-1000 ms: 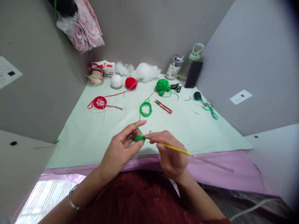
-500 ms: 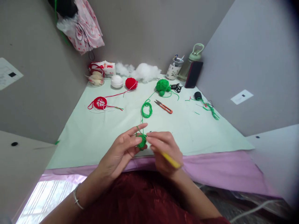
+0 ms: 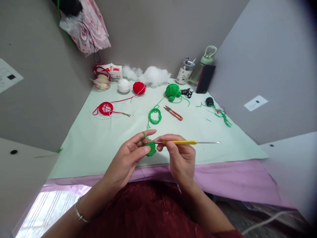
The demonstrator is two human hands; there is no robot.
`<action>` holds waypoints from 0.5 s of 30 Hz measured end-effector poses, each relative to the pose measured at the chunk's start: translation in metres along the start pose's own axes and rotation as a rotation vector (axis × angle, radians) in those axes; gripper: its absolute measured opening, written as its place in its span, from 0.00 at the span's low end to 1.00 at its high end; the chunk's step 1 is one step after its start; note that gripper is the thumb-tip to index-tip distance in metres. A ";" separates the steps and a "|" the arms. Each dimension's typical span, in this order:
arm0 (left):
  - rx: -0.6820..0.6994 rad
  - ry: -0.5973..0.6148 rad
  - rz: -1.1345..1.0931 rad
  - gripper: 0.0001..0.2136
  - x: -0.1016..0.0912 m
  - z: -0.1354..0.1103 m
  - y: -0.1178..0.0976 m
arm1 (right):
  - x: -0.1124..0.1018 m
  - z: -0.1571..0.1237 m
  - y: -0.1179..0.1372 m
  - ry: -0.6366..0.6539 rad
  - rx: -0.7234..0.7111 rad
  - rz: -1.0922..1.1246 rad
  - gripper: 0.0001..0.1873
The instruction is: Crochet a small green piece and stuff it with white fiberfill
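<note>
Between the thumb and fingers of my left hand (image 3: pixel 128 153) is a small round green crochet piece (image 3: pixel 151 149). Green yarn loops over the raised index finger and runs up the table to a loose coil of green yarn (image 3: pixel 155 116). My right hand (image 3: pixel 182 155) is closed around the yellow handle of a crochet hook (image 3: pixel 183 142), held level. The hook's left metal end meets the top edge of the green piece; its other metal end points right. Whether the tip is through a stitch, I cannot tell.
Orange thread snips (image 3: pixel 174 113) lie beyond my right hand, near a green yarn ball (image 3: pixel 172 90). Red yarn (image 3: pixel 106 108) is coiled at left. Along the back stand white stuffing (image 3: pixel 156 76), a pen cup (image 3: pixel 185 73), a bottle (image 3: pixel 207 59) and a phone (image 3: pixel 206 79).
The crochet hook has swung from slanting down toward me to lying level, my right hand turning with it. The green piece now shows more of its face in my left hand.
</note>
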State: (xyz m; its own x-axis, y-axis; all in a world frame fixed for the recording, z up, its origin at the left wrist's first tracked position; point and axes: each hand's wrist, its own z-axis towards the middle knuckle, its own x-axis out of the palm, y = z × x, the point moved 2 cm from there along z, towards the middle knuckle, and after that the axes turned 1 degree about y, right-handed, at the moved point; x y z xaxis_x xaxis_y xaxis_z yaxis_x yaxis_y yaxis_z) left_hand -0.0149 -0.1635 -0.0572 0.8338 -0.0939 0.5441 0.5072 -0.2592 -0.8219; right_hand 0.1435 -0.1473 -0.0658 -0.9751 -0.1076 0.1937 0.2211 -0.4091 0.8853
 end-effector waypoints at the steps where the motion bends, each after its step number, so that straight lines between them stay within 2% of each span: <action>1: 0.002 -0.010 0.005 0.18 0.000 0.000 0.000 | 0.000 0.000 0.000 0.004 0.005 0.007 0.08; 8: 0.015 -0.052 0.023 0.19 0.001 0.000 -0.002 | -0.002 0.001 0.005 0.039 -0.014 0.096 0.10; 12: 0.024 -0.082 0.028 0.19 0.001 0.000 -0.003 | -0.001 -0.003 0.008 0.000 -0.063 -0.026 0.11; 15: 0.027 -0.076 0.019 0.19 0.002 -0.001 -0.002 | 0.000 -0.008 0.009 -0.015 -0.197 -0.127 0.11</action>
State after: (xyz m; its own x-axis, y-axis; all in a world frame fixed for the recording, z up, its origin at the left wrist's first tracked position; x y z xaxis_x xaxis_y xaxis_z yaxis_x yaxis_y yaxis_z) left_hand -0.0148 -0.1640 -0.0541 0.8569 -0.0248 0.5149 0.4960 -0.2325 -0.8366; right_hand 0.1456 -0.1581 -0.0608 -0.9951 -0.0317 0.0937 0.0944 -0.5879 0.8034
